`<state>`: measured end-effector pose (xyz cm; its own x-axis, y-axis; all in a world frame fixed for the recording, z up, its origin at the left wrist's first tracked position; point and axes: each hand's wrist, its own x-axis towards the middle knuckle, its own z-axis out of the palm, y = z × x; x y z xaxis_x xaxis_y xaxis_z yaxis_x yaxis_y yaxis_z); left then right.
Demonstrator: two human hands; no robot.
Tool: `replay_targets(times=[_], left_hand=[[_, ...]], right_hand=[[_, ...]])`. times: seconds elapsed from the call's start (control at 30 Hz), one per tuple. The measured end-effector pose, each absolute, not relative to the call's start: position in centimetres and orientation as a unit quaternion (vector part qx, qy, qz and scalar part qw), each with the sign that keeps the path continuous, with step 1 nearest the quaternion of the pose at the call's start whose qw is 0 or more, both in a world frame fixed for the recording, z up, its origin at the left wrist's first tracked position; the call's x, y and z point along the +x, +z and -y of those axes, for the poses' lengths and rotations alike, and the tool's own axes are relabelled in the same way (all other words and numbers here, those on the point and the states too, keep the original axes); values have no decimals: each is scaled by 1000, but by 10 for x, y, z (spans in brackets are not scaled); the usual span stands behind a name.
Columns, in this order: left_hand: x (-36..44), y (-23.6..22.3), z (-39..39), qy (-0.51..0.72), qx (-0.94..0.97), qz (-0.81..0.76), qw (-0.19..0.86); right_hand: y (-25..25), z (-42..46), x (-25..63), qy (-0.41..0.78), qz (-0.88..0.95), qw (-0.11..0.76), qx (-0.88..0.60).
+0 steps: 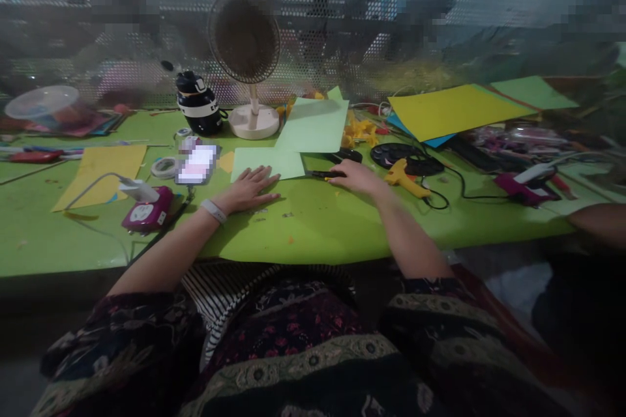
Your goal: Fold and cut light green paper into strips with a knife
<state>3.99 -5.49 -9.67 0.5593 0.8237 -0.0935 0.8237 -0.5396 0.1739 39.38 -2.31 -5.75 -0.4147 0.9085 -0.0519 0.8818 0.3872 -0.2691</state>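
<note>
Green tabletop bears a pale-green sheet under the spread, ungripping fingers of the left hand, while the dark tool grasped by the right hand could, if swung left, snag the sheet's edge.

The left hand is hiding part of the lower pale green sheet, the right hand is concealing part of a dark tool, the phone's screen is blurring into blocks, and the view's right edge is cutting off another person's arm
</note>
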Motion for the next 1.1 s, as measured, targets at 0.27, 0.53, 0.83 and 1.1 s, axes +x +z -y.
replay_targets(times=[0.27,0.53,0.83,1.1], left_hand=[[45,-95,55,18,887,-455,79],[49,-94,53,-6,896,-433,96],[48,-95,53,-6,897,-433,87],[49,-94,54,-9,895,-436,94]], right_hand=[[-70,16,385,122,843,77,-518],[-65,21,379,139,847,75,-508],[-60,19,392,160,850,63,-497],[-63,22,387,149,854,67,-495]])
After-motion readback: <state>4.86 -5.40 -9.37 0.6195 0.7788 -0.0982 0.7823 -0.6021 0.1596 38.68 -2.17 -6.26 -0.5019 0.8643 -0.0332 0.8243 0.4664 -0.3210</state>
